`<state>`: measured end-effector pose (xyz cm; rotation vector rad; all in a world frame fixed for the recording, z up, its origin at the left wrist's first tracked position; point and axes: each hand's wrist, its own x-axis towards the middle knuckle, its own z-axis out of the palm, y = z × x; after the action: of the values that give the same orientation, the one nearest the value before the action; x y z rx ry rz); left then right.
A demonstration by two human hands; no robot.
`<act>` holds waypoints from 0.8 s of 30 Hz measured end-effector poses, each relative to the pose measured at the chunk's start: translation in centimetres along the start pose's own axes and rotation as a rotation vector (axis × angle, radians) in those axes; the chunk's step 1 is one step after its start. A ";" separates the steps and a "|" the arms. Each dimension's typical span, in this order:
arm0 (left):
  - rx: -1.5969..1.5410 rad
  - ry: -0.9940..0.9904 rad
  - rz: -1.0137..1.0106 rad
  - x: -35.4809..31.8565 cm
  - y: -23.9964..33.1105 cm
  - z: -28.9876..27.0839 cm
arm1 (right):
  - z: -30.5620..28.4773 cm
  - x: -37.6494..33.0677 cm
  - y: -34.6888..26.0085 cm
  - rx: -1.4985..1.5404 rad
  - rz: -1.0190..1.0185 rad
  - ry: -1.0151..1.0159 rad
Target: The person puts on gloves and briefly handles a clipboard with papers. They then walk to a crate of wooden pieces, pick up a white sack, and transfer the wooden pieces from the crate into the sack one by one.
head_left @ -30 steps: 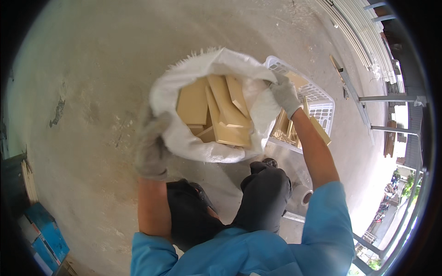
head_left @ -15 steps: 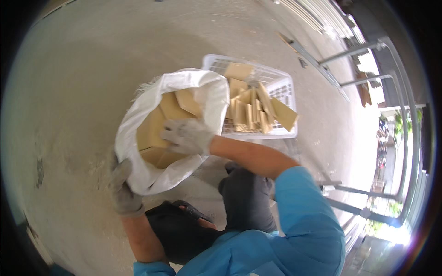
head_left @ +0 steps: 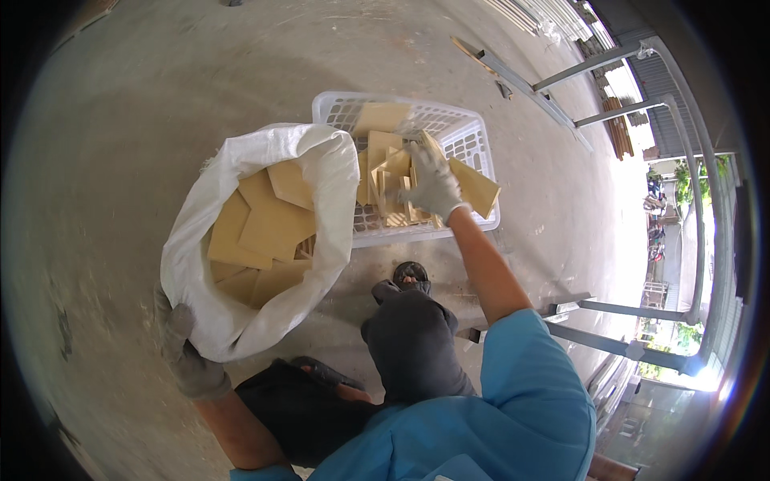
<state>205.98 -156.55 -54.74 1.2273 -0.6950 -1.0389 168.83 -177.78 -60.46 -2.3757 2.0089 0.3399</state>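
Observation:
A white woven sack (head_left: 333,210) stands with its mouth wide and its rim rolled outward. Inside it lie several flat tan boards (head_left: 277,228), overlapping at angles. My left hand (head_left: 191,353), in a grey work glove, grips the sack's near left side; part of its fingers is hidden against the cloth. To the right of the sack is a white plastic basket (head_left: 401,234) with slotted walls. It holds more tan board pieces (head_left: 383,152), some standing on edge. Over these my gloved right hand (head_left: 435,183) reaches down, thumb and fingers spread, touching the upright pieces.
Around the sack and basket runs a grey concrete floor (head_left: 160,104). A metal tube frame (head_left: 597,60) stands at the right, with a metal bar (head_left: 513,80) on the floor beside it. My feet (head_left: 411,272) are close to the basket and sack.
My right hand has left the sack's inside and moved right to the board pieces in the basket. My left hand stays on the sack. The view has shifted slightly to the right.

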 end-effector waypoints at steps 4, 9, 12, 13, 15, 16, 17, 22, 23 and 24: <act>-0.102 0.030 -0.013 0.0 0.6 0.7 | 3.2 -0.2 2.3 -0.012 0.161 -0.407; -0.067 0.068 -0.055 -0.2 1.5 0.6 | 2.4 0.8 7.2 0.108 0.211 -0.164; -0.019 0.039 0.015 -0.2 1.9 0.8 | 3.9 0.1 7.4 -0.060 0.116 -0.145; -0.142 0.069 -0.044 -0.2 2.0 0.9 | 4.3 -0.4 7.4 -0.102 0.198 -0.158; -0.413 0.099 -0.141 -0.3 2.4 1.2 | 3.9 -1.5 7.6 -0.046 0.214 -0.167; -0.403 0.102 -0.139 -0.4 2.5 1.3 | 2.9 -2.1 8.0 -0.035 0.242 -0.099; -0.416 0.094 -0.126 -0.3 2.5 1.5 | 1.3 -2.3 8.6 -0.134 0.207 -0.046; -0.354 0.002 -0.104 0.0 2.6 1.2 | -11.1 -4.9 11.6 0.884 -0.048 0.151; -0.352 0.000 -0.111 0.0 2.6 1.0 | -13.6 -5.9 11.3 0.944 -0.147 0.191; -0.345 -0.003 -0.116 0.0 2.6 0.9 | -15.1 -6.4 10.4 0.960 -0.137 0.245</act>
<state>205.85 -156.93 -52.02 0.9733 -0.4278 -1.2007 160.05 -175.65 -43.23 -1.9195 1.5076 -0.7738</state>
